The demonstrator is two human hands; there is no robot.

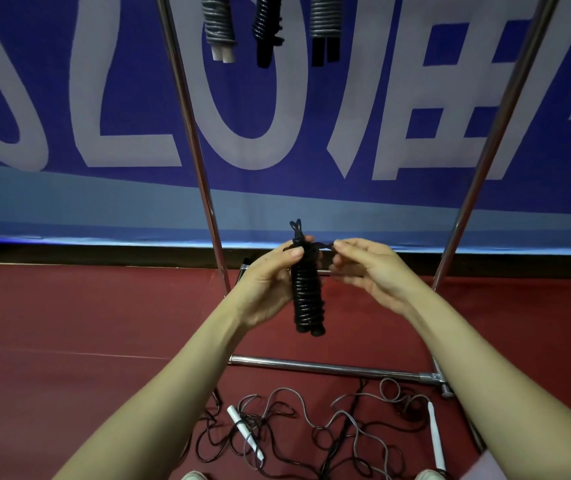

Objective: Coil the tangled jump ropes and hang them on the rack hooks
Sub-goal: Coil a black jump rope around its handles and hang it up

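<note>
Before the rack (187, 133), left hand (270, 275) gripping black coiled rope (307, 292), upright, handles down; right hand (367, 268) pinching its loose end

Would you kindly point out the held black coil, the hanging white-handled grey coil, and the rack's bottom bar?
black coil (306, 296): head view, middle of its windings
white-handled grey coil (217, 26): head view, its lower windings
bottom bar (329, 367): head view, bare middle stretch

I get even, bright light; glare streaks the rack poles (190, 133), the edges bow, detail slightly soft.
</note>
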